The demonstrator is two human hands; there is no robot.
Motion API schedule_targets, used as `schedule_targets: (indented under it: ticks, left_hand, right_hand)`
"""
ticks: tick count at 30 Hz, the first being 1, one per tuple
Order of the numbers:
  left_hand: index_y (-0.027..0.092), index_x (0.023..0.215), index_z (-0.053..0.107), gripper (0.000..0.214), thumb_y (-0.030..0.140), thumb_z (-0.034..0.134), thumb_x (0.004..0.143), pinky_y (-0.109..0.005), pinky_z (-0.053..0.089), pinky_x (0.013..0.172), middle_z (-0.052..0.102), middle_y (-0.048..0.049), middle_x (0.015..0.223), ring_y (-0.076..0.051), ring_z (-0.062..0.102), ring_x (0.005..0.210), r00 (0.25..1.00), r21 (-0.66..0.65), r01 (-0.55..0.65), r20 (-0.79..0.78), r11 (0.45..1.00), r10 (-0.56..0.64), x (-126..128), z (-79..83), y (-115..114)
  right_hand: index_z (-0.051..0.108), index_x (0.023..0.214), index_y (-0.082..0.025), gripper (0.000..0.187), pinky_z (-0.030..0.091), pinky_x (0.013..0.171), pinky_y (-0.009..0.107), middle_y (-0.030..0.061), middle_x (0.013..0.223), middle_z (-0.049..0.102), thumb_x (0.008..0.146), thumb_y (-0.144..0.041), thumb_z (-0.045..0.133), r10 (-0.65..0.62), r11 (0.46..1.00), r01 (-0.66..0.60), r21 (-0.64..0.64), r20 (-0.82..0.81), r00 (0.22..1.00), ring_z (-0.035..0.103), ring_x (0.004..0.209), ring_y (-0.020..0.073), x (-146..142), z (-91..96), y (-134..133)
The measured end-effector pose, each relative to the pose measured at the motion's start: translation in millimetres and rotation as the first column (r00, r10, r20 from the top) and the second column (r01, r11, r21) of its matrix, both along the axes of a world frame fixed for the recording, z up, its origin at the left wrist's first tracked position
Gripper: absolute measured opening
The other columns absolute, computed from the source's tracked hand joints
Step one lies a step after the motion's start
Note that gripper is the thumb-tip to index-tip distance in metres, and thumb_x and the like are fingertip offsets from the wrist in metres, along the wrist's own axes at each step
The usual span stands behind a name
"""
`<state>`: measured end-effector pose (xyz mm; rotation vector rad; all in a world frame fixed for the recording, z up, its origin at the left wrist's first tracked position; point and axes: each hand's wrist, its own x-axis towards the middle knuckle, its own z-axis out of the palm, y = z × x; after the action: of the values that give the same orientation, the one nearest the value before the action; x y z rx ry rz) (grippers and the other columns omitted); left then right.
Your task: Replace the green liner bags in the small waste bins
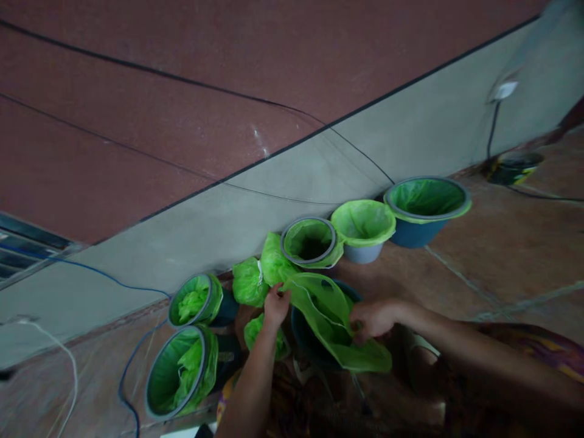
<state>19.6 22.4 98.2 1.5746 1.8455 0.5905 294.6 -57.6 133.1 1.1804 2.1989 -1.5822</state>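
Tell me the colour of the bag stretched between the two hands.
The bag is light yellowish green; the head view shows it best.

Dim, diffuse light, source unclear; bottom centre sunk in deep shadow; slight softness throughout, wall socket (pixel 505 91) blurred; corners stretched.

blue cable (pixel 121 389) on floor (pixel 502 243), white box (pixel 505 90) on wall (pixel 274 48), perhaps a paint tin (pixel 511 173)

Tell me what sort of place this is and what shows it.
Probably a yard or utility area beside a building; indoors or outdoors is unclear. Evidence: bins lined in green, a two-tone wall and a reddish-brown floor.
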Motion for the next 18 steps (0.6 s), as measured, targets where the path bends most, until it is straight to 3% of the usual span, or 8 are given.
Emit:
schedule_targets:
  ticks: [3,8,13,16,18]
  left_hand:
    - [0.008,0.13,0.057,0.058,0.032,0.07,0.079,-0.029,0.049,0.073,0.074,-0.0064,0.081,-0.02,0.069,0.077,0.998,-0.18,0.008,-0.065,0.984,-0.02,9,-17.7,-21]
    - [0.01,0.124,0.06,0.056,0.045,0.067,0.081,-0.03,0.051,0.08,0.075,-0.0129,0.099,-0.024,0.07,0.094,1.0,-0.315,-0.016,-0.018,0.949,0.011,31,-41.3,-69]
    - [0.002,0.13,0.054,0.076,0.055,0.067,0.078,-0.033,0.047,0.095,0.065,-0.0239,0.126,-0.031,0.061,0.119,0.997,-0.463,-0.076,-0.027,0.883,0.071,55,-47.8,-101]
    - [0.001,0.129,0.053,0.077,0.056,0.066,0.078,-0.034,0.048,0.095,0.064,-0.0253,0.127,-0.031,0.062,0.118,1.0,-0.528,-0.003,0.007,0.849,0.008,67,-48.5,-106]
    - [0.003,0.128,0.053,0.073,0.056,0.064,0.08,-0.032,0.049,0.092,0.066,-0.0231,0.124,-0.03,0.064,0.115,0.998,-0.511,0.07,0.035,0.857,-0.061,75,-48.9,-105]
  right_hand:
    - [0.071,0.074,-0.012,0.026,0.046,0.058,0.027,0.0054,0.064,0.064,0.08,-0.037,0.065,-0.138,0.982,0.104,0.157,0.224,0.965,0.06,0.059,0.0165,-1,-5.9,6]
    - [0.072,0.097,-0.006,0.042,0.05,0.079,0.038,0.0233,0.104,0.071,0.092,-0.042,0.051,-0.374,0.908,0.264,0.326,0.346,0.86,0.067,0.094,0.0318,0,-21.5,22]
    - [0.069,0.105,-0.005,0.046,0.049,0.087,0.038,0.0227,0.11,0.07,0.097,-0.042,0.043,-0.421,0.887,0.299,0.352,0.352,0.836,0.067,0.103,0.0311,-14,-40.8,29]
    - [0.066,0.112,-0.006,0.049,0.048,0.09,0.038,0.0217,0.115,0.068,0.096,-0.047,0.044,-0.459,0.869,0.346,0.354,0.316,0.83,0.065,0.107,0.0311,-26,-51.6,25]
    - [0.061,0.119,-0.006,0.052,0.048,0.089,0.038,0.0222,0.117,0.067,0.092,-0.049,0.05,-0.488,0.855,0.384,0.348,0.288,0.824,0.064,0.109,0.0325,-33,-58.6,20]
